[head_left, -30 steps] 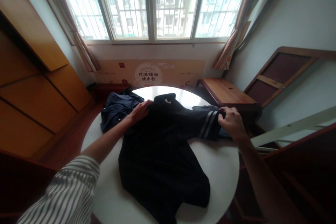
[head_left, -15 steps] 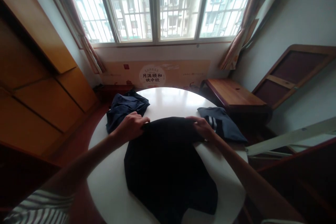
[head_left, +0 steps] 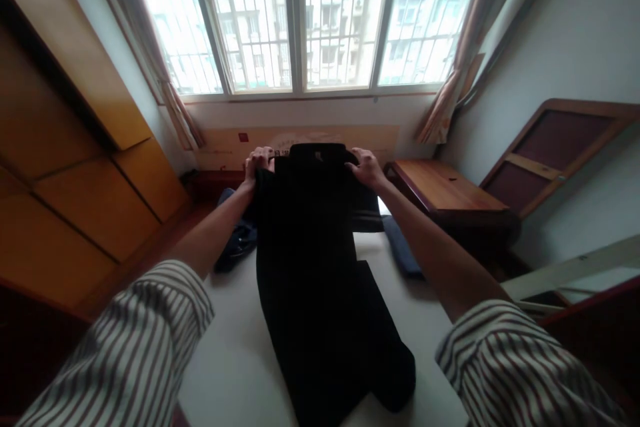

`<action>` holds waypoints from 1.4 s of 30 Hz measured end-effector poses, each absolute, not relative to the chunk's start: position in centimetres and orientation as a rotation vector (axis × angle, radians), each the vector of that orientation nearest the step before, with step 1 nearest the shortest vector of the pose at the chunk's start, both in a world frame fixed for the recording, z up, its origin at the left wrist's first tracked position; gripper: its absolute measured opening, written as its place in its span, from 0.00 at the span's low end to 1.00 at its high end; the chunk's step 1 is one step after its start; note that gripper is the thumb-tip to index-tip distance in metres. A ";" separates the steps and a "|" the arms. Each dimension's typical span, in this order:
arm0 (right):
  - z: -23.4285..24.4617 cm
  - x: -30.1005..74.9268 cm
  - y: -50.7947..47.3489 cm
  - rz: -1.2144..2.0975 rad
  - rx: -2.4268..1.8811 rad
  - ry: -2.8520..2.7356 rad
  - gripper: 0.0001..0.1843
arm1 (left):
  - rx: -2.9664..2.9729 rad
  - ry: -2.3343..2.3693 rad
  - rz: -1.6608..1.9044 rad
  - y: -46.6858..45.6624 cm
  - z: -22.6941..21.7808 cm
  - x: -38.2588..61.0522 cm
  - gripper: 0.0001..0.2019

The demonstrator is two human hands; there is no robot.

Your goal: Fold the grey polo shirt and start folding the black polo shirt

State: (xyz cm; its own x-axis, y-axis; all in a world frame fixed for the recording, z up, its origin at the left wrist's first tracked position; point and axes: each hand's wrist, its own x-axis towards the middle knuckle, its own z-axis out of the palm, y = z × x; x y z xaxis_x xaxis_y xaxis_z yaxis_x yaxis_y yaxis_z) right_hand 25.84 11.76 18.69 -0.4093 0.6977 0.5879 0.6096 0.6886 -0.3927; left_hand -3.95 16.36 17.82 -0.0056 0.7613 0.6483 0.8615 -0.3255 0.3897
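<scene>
A black collared shirt [head_left: 310, 247] hangs from both my hands above the white round table [head_left: 225, 347]. Its collar, with a small label inside, is at the top, and its lower part spreads over the table toward me. My left hand [head_left: 260, 163] is closed on the left shoulder of the shirt. On the other shoulder my right hand [head_left: 367, 167] pinches the cloth, with a sleeve dangling below it. Partly hidden behind the shirt, dark blue clothing [head_left: 237, 240] lies on the left, and a blue-grey garment [head_left: 404, 250] on the right.
A wooden bench-like table [head_left: 445, 183] stands beyond the table at right, near a framed panel [head_left: 560, 153] against the wall. Yellow-brown cabinets [head_left: 100, 200] line the left side. Ahead is a barred window [head_left: 255, 27] with tied curtains [head_left: 437, 117].
Both hands have moved up and away from me, lifting the shirt's top edge off the table. Its collar and a sleeve now show. The shirt covers more of the side garments.
</scene>
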 end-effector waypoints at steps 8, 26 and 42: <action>6.8 28.9 -1.1 0.280 -1.180 -2.501 0.23 | -2.873 -1.205 -0.966 0.3 8.8 -1.0 0.11; 3.5 30.7 -16.2 0.642 -1.116 -2.086 0.14 | -3.196 -1.093 -0.469 -7.3 4.1 1.0 0.23; 2.2 29.9 -15.0 0.480 -1.031 -2.313 0.42 | -3.153 -1.508 -0.385 -17.8 4.6 2.4 0.15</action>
State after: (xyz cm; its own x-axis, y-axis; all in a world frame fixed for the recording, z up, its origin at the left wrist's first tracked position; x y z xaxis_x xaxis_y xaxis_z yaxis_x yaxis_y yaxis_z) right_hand 29.87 -15.01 2.23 -0.5496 0.7621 0.3422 0.5630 0.6405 -0.5222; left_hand 2.43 -17.81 4.61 0.6217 0.7826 0.0327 0.7023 -0.5754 0.4191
